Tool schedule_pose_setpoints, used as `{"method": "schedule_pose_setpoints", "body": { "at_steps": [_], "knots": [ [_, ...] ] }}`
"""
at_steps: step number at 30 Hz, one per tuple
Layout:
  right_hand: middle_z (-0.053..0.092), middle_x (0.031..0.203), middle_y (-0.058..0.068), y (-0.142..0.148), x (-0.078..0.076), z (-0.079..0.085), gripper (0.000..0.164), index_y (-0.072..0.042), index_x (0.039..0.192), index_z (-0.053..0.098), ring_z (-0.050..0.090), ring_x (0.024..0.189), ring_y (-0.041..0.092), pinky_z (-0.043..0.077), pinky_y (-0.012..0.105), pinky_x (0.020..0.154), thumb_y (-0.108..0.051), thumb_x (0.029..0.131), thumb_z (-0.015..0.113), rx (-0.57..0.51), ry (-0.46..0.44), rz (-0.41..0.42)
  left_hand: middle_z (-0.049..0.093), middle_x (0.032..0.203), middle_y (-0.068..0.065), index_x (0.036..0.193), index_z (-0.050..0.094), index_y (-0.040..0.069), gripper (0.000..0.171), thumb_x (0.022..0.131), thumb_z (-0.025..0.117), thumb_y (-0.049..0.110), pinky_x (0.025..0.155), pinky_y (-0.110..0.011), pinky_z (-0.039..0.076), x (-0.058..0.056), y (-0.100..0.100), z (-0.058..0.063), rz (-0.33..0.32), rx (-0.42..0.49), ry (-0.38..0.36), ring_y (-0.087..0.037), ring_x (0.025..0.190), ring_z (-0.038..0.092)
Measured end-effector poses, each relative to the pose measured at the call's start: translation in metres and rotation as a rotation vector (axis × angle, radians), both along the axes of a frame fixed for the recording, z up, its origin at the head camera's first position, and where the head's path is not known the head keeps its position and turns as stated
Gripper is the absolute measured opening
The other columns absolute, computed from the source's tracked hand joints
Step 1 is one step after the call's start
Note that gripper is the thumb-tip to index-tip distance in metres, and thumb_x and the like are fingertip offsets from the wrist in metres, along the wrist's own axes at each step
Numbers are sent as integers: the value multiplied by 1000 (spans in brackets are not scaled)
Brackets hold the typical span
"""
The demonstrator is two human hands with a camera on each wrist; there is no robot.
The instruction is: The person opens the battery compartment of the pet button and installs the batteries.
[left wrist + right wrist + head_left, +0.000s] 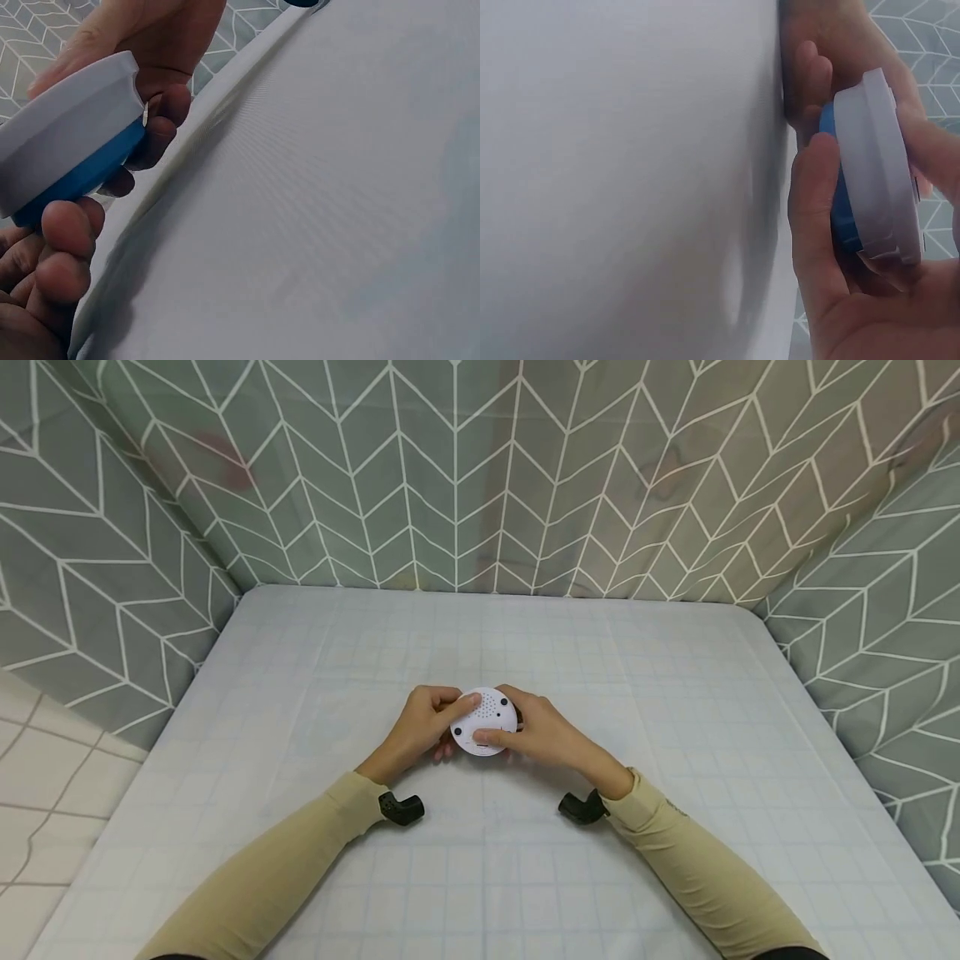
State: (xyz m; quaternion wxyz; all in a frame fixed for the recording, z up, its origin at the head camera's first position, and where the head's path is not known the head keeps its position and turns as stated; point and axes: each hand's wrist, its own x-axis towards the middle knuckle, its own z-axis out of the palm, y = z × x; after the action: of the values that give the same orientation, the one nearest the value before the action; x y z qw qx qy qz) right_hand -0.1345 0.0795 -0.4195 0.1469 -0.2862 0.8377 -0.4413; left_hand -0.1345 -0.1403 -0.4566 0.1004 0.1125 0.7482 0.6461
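Both hands hold a round white device [489,717] over the middle of the table. Its upturned face carries a patch of small holes and dark round feet. From the wrist views its thick white rim [71,120] shows, with a blue layer [844,202] on the underside. My left hand [425,724] grips the left edge, thumb on the upturned face, fingers curled beneath. On the right edge my right hand [546,729] does the same, its thumb lying across the lower part of the face. Most of the blue side is hidden by the fingers.
A white cloth with a faint grid covers the table [480,877]. Grey curtains [465,477] with white chevron lines stand behind and at both sides. Black wrist mounts [401,809] stick out from the sleeves. Pale floor tiles [45,793] show at the left.
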Motion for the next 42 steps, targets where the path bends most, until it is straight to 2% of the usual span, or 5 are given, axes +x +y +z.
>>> {"method": "schedule_pose_setpoints", "body": {
  "at_steps": [4,9,18,31,42],
  "knots": [
    [65,90,-4,1,-1,1,32,-24,113,58,63,74,13,53,29,62,-46,92,68,6,48,-22,54,55,-20,76,61,4,41,97,64,40,32,-39,41,0,1,3,-11,21,4,-39,38,46],
    [66,96,-4,0,0,6,30,-22,116,60,63,83,13,53,30,70,-41,94,67,-19,72,-46,58,54,-9,91,69,2,40,101,57,39,35,-39,44,7,1,23,-22,40,-29,-38,42,50],
    [67,108,-8,0,-2,0,39,-25,124,55,69,94,8,59,27,78,-37,91,72,-128,170,-86,59,53,-24,84,64,-5,76,98,40,65,38,-45,50,0,-2,0,-77,118,-55,-31,36,53],
    [68,108,-4,0,-2,2,42,-21,123,57,68,91,15,60,30,74,-30,88,77,-135,368,-86,65,67,-28,106,68,-4,55,102,51,48,45,-49,54,0,-1,6,-90,149,-11,-34,45,61],
    [64,112,-6,1,-4,1,43,-15,120,56,65,98,11,59,26,79,-24,85,79,-78,511,-68,69,84,-26,103,67,0,42,97,63,41,65,-48,61,-3,-1,6,-139,146,13,-40,68,69]
  ]
}}
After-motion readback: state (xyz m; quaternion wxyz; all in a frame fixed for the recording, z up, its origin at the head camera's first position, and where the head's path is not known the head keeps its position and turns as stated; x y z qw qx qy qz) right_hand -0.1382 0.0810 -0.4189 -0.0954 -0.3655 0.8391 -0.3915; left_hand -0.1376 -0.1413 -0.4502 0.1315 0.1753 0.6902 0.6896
